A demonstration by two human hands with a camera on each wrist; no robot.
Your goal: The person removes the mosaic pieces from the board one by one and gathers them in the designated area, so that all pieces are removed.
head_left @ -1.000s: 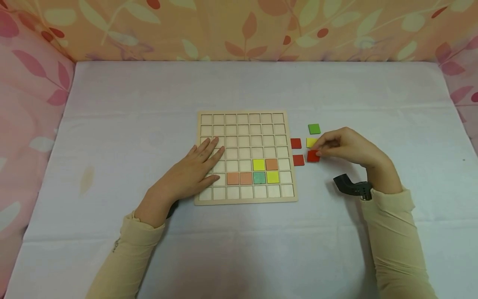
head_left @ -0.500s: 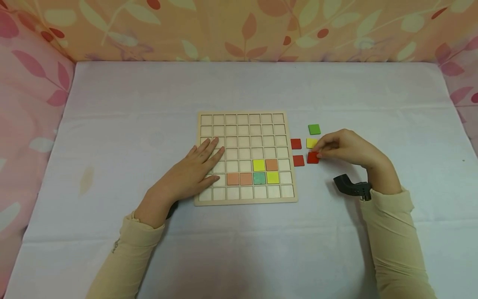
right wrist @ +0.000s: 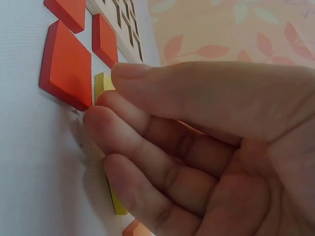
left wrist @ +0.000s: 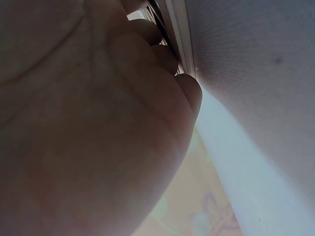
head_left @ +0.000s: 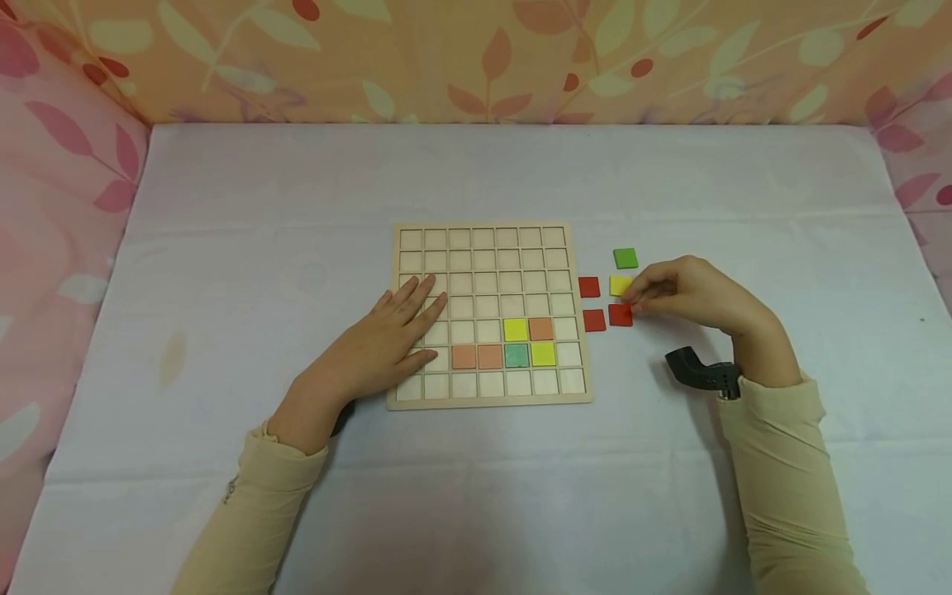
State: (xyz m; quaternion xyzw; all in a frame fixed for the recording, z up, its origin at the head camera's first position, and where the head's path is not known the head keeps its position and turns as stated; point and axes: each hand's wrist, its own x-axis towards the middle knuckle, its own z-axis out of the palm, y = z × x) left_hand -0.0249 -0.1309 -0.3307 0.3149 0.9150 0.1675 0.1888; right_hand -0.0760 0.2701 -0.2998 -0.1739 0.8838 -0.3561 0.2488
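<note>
My left hand (head_left: 379, 347) lies flat with fingers spread over the left side of a wooden grid board (head_left: 491, 404); its palm fills most of the left wrist view. Right of the board, my right hand (head_left: 695, 297) has bent fingers at the right edge of a red square tile (head_left: 621, 316). In the right wrist view this red tile (right wrist: 69, 69) lies flat on the cloth beside the fingertips, not between thumb and fingers. A yellow tile (head_left: 620, 286) shows partly beyond the fingers. Two more red tiles (head_left: 589, 287) sit closer to the board, and a green tile (head_left: 625, 259) lies farther back.
Several coloured tiles, including a teal tile (head_left: 516, 355), fill cells in the board's lower rows. A yellow-edged tile (right wrist: 117, 199) and an orange tile (right wrist: 135, 228) show under the right hand. White cloth (head_left: 476, 496) covers the table, with patterned fabric (head_left: 416, 58) behind.
The red tile by my right fingertips has shifted slightly left and now lies squared up beside the other red tiles. My left hand has stayed in place.
</note>
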